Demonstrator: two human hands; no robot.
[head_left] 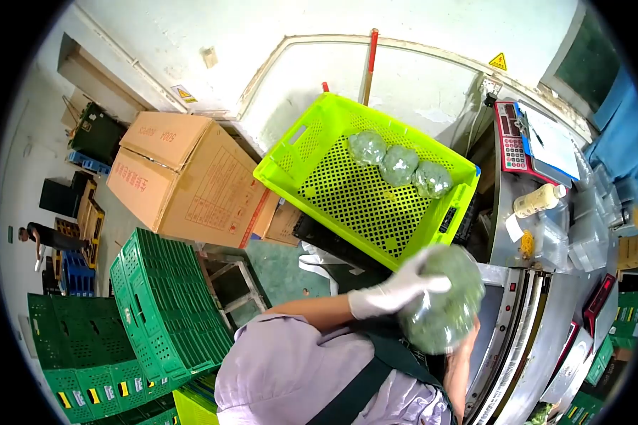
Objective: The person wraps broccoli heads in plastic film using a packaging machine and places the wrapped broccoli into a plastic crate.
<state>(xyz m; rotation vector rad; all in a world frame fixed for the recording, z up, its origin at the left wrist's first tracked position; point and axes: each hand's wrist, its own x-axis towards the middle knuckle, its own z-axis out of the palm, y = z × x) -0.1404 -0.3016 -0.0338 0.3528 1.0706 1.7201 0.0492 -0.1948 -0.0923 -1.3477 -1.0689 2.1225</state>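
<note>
Two or more round green vegetables in clear wrap [439, 312] are held close to my chest, blurred by motion. My left hand [400, 287], in a white glove, grips them from the upper left. On their right side is my right hand [469, 340], mostly hidden behind the wrapped vegetables, its fingers out of sight. Just beyond them stands a bright green crate [290, 152] with a perforated floor. Three wrapped green vegetables [398, 166] lie in a row along its far side.
Stacked green crates [170, 304] and a large cardboard box [184, 177] stand left. On the right are a red scale [514, 145], a clipboard [549, 145], a bottle [539, 201] and a steel wrapping machine [503, 319]. A person [53, 237] stands far left.
</note>
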